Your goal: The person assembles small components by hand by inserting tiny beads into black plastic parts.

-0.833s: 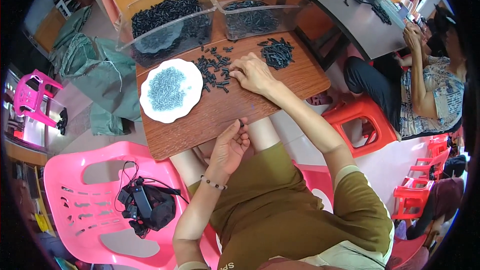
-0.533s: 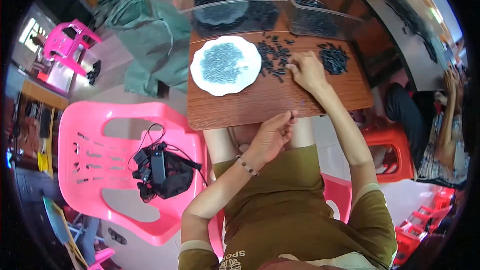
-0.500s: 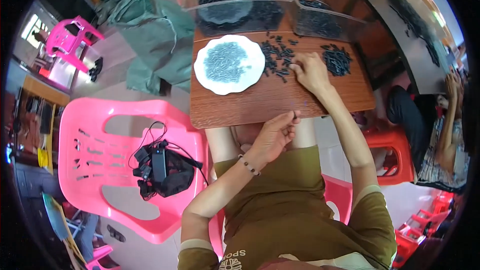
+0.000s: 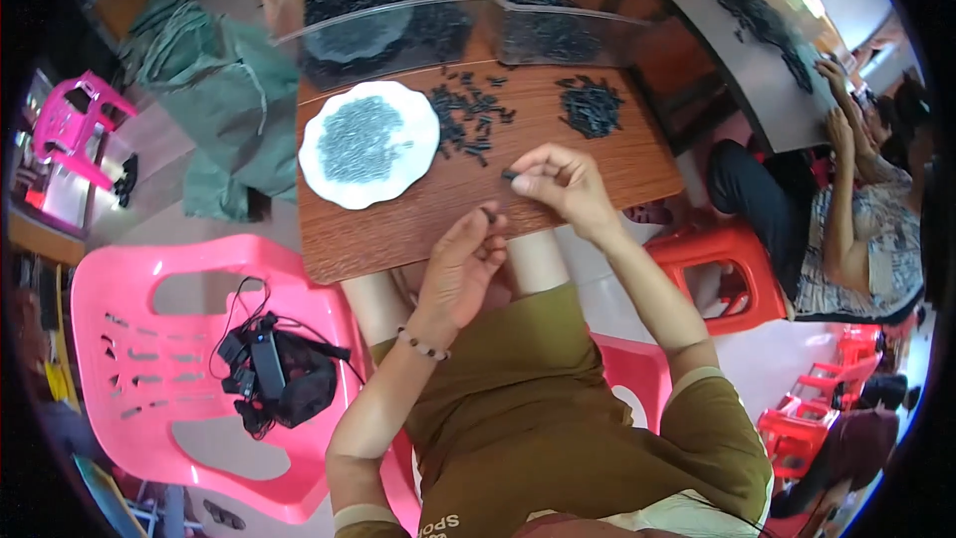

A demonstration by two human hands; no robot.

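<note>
A small brown wooden desk [image 4: 339,247] stands in a room with a pale floor, close in front of the seated person's knees.

The right hand [image 4: 573,194] is above the desk, its thumb and fingertips pinched on a short black piece [image 4: 509,174]. The piece juts from the fingertips toward the left, its long axis lying roughly crosswise with a slight tilt. The left hand [image 4: 455,271], palm turned inward, is lower, by the desk's near edge, and pinches a dark piece [image 4: 489,215] between thumb and forefinger; the fingers cover most of it, so I cannot tell which way it points. The two hands are near each other but apart.

Just beyond them lies a loose scatter of black pieces [image 4: 466,122], their long axes pointing every way. To its right is a tighter pile of black pieces [image 4: 590,108], also mixed in direction. To the left, a white plate [image 4: 420,161] with a wavy rim bears many small clear pieces [image 4: 360,139].

Behind stand two clear boxes [image 4: 388,35] of black pieces. Further out are a green sack [image 4: 214,105], a pink chair [image 4: 254,254] bearing a black bag [image 4: 304,397] and cables, and a red stool [image 4: 762,274].
</note>
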